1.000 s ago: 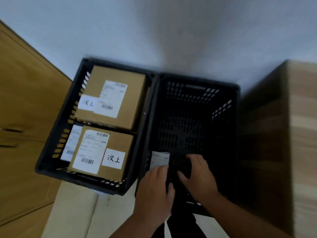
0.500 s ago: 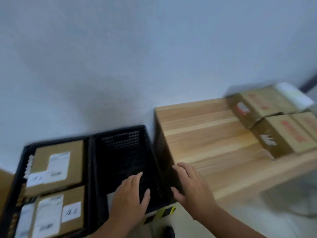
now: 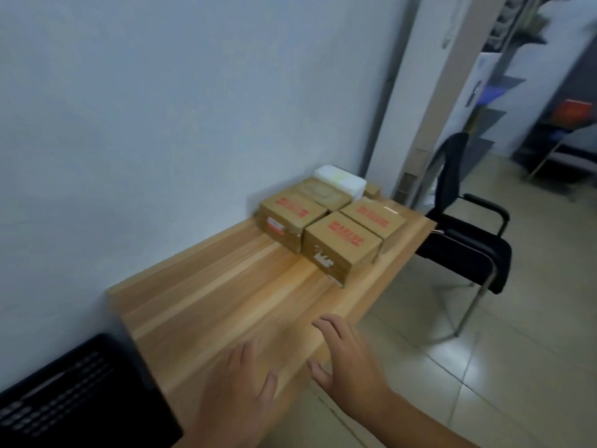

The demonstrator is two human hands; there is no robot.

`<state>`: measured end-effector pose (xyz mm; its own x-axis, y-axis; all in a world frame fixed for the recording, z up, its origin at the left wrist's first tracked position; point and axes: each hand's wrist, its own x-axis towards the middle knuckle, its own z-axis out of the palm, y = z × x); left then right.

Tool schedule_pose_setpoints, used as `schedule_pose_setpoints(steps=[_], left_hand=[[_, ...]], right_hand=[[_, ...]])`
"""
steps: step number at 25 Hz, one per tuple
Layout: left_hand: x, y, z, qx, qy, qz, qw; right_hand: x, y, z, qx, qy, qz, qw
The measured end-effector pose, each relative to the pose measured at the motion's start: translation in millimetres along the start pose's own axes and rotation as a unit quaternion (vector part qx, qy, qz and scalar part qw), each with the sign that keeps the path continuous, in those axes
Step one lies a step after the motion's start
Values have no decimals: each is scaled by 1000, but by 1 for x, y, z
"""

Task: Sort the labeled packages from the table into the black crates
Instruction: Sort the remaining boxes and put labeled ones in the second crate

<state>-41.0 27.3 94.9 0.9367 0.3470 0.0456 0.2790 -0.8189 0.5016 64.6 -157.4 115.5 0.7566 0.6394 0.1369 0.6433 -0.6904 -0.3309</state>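
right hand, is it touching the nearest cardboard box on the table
Apart: the head view shows bare wooden table between the right hand and the nearest cardboard box.

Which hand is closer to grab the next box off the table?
Probably the right hand. It is open and reaches further along the table toward the nearest box. The left hand, also open, is further back, nearer the black crate. Neither hand holds anything.
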Motion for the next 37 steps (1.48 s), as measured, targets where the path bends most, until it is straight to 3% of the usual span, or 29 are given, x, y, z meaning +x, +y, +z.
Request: schedule_pose_setpoints(steps=[8,13,19,30,37], left_hand=[[117,166,85,20,24,6,999],[181,226,118,36,20,25,999],[281,257,155,22,23,22,999],[510,315,215,-16,18,0,1000],[604,327,254,6,65,-117,991]], right_hand=[[32,193,-75,-1,51,23,998],[59,277,-99,8,58,28,998],[124,361,-98,39,69,69,994],[317,519,-110,55,14,120,991],[452,612,-71,107,-78,63,989]])
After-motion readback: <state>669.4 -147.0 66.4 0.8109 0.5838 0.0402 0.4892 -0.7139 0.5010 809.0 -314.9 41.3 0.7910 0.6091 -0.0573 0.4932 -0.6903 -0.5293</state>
